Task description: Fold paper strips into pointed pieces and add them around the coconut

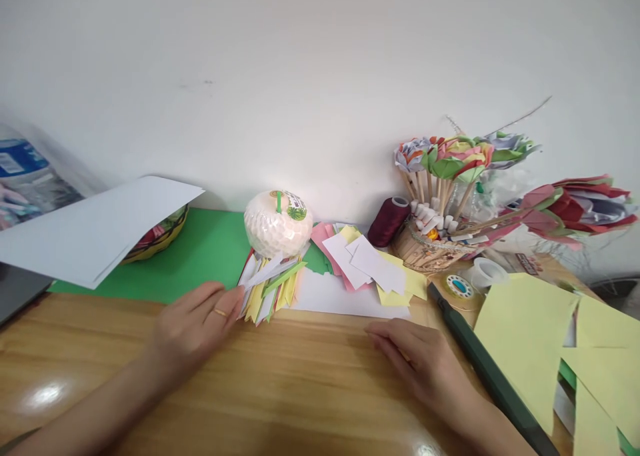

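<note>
Paper strips (277, 293) lay mid-frame, long axes slanting up rightward, just right of left hand (200, 323), the nearer. Left fingers seemed pinched on white strip (263, 271). Right hand (420, 356), lower right on bench (300, 389): fingers together, couldn't tell if holding anything.

Papercraft workspace: wooden table (300, 389) against white wall (300, 96); wooden-sided basket (424, 257) holds paper flowers (453, 163); left of basket: maroon thread spool (388, 223), cut-paper pieces (373, 264), paper strips (280, 280); front right of basket: yellow paper sheets (525, 336).

The left hand (197, 321) holds a white strip (265, 270) over the paper pile (284, 291). Flowers (457, 157) stand in a basket (425, 256) beyond the right hand (426, 357).
</note>
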{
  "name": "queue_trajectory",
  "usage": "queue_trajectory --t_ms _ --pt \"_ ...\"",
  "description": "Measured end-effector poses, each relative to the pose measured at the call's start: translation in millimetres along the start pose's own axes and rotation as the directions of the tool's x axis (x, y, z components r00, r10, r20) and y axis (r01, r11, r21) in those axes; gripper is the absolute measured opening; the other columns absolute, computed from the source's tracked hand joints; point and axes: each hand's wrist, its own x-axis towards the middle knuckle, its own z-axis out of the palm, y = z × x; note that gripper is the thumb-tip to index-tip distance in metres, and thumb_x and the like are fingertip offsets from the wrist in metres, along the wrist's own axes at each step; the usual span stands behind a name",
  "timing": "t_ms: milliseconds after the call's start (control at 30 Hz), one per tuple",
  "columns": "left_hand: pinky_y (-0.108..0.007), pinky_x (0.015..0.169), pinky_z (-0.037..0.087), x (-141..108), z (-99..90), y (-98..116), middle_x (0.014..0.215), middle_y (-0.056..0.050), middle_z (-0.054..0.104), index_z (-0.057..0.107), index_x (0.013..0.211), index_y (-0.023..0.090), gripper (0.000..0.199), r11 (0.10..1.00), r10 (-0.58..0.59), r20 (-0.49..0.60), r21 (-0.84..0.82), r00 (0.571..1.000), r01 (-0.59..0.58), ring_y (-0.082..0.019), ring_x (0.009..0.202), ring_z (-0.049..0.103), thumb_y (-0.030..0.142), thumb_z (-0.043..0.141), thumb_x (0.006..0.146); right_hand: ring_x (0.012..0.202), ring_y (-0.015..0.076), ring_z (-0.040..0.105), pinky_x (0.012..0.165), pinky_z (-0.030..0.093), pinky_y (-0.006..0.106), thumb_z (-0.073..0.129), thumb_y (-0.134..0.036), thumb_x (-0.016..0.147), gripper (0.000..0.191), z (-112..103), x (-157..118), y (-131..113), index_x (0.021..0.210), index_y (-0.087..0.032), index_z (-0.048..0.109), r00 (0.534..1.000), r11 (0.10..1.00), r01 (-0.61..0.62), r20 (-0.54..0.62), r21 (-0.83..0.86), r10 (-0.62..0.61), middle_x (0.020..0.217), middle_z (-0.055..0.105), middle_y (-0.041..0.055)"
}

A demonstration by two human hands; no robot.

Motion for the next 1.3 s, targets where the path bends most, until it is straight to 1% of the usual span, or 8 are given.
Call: queue_trajectory --t_ms 267,600,733,833,900,1000,1100,1300 --pt "-0.034 0.069 0.049 -13.5 2.2 0.3 0.080 -0.005 0.067 0.057 0.104 0.015 0.022 0.993 0.118 0.063 0.005 0.991 -0.118 -0.021 0.076 0.060 0.004 0.042 0.091 0.073 0.0156 0.067 0.064 0.053 0.026 0.042 -0.018 0.094 0.021 1.2 0.5 -0.9 0.098 -0.021 0.063 0.999 0.999 -0.045 0.029 -0.015 0.045 0.085 0.071 0.0037" --pt "-0.028 0.060 0.046 13.4 -0.7 1.7 0.070 -0.001 0.062 0.059 0.093 0.015 0.018 0.980 0.172 0.065 0.092 0.983 -0.177 -0.016 0.067 0.059 0.003 0.045 0.091 0.074 0.0161 0.068 0.065 0.055 0.027 0.040 -0.020 0.095 0.023 2.2 4.1 -2.0 0.097 -0.019 0.064 0.998 0.997 -0.033 0.054 -0.067 0.036 0.087 0.072 0.0044" --pt "-0.032 0.064 0.048 7.8 0.7 -1.3 0.077 -0.003 0.066 0.060 0.090 0.012 0.016 0.964 0.266 -0.005 0.021 0.964 -0.266 -0.017 0.073 0.062 0.005 0.046 0.091 0.075 0.0159 0.068 0.066 0.054 0.027 0.041 -0.020 0.095 0.023 1.6 3.4 -1.5 0.097 -0.019 0.064 0.998 0.997 -0.042 0.038 -0.070 0.045 0.088 0.072 0.0045" --pt "-0.032 0.076 0.051 3.9 0.5 -4.9 0.087 -0.002 0.069 0.061 0.089 0.015 0.016 0.938 0.343 -0.045 -0.030 0.938 -0.344 -0.016 0.083 0.064 0.006 0.048 0.092 0.074 0.0159 0.068 0.064 0.054 0.026 0.041 -0.021 0.095 0.024 1.4 4.2 -1.7 0.096 -0.019 0.064 0.999 0.997 -0.044 0.028 -0.065 0.046 0.086 0.072 0.0046" --pt "-0.034 0.085 0.051 3.8 2.9 -6.9 0.100 -0.005 0.069 0.061 0.092 0.015 0.015 0.947 0.318 -0.009 -0.038 0.948 -0.318 -0.018 0.095 0.063 0.007 0.048 0.092 0.073 0.0159 0.068 0.064 0.054 0.026 0.042 -0.021 0.095 0.023 1.5 5.0 -2.4 0.095 -0.019 0.065 0.998 0.997 -0.048 0.029 -0.063 0.050 0.085 0.072 0.0045" --pt "-0.040 0.088 0.051 5.1 11.5 -8.7 0.111 -0.012 0.066 0.061 0.098 0.011 0.017 0.986 0.167 0.083 -0.010 0.982 -0.167 -0.025 0.105 0.061 0.007 0.045 0.091 0.072 0.0158 0.069 0.063 0.054 0.026 0.042 -0.021 0.094 0.023 2.3 6.4 -5.0 0.094 -0.019 0.065 0.999 0.997 -0.039 0.025 -0.067 0.041 0.085 0.072 0.0044" --pt "-0.040 0.085 0.051 4.3 19.9 -8.4 0.097 -0.009 0.070 0.062 0.092 0.013 0.021 0.995 0.098 0.108 -0.013 0.989 -0.098 -0.022 0.092 0.065 0.009 0.042 0.093 0.072 0.0159 0.068 0.063 0.054 0.026 0.040 -0.020 0.094 0.024 4.8 8.8 -9.9 0.094 -0.019 0.065 0.999 0.997 -0.032 0.032 -0.071 0.034 0.084 0.072 0.0047" --pt "-0.039 0.084 0.050 5.3 16.9 1.1 0.070 -0.004 0.065 0.064 0.086 0.013 0.017 0.993 0.115 0.048 0.030 0.992 -0.116 -0.020 0.080 0.064 0.006 0.048 0.088 0.072 0.0158 0.068 0.063 0.053 0.025 0.038 -0.020 0.096 0.027 12.5 15.7 -17.2 0.093 -0.019 0.065 0.996 0.997 0.017 0.093 -0.076 -0.010 0.081 0.071 0.0044"
